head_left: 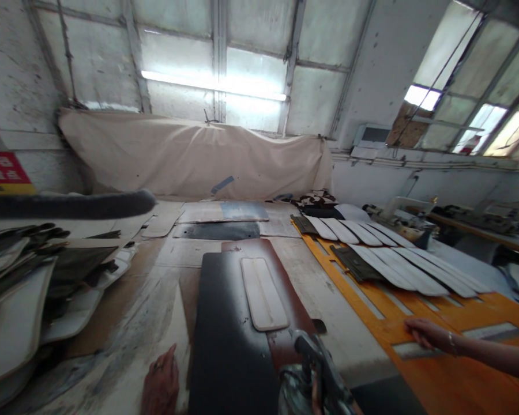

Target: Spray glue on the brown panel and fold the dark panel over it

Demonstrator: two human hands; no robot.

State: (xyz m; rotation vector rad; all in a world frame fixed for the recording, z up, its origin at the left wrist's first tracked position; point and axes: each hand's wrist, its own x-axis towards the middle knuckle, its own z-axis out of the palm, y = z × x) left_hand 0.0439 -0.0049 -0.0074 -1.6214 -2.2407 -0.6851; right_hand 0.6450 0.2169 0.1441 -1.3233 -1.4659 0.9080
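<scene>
A: Where are the person's own hands?

B: The left hand [160, 383] lies flat on the counter [155, 288], fingers loose and holding nothing, just beside the left edge of the black sheet [229, 340]. The right hand [315, 400] sits at the bottom edge, mostly hidden. It seems closed around the spray gun [318, 369], though I can't tell the grip for certain.

A: And the gun itself?

B: Low in the middle, its nozzle over the brown board [285, 300] that peeks out beside the black sheet. A pale oblong pad [263, 294] rests on top, just ahead of the nozzle.

A: Anyone else?

B: Another person's hand [426, 333] lies on the orange template [436, 346] to the right, near the row of white strips [393, 253].
</scene>
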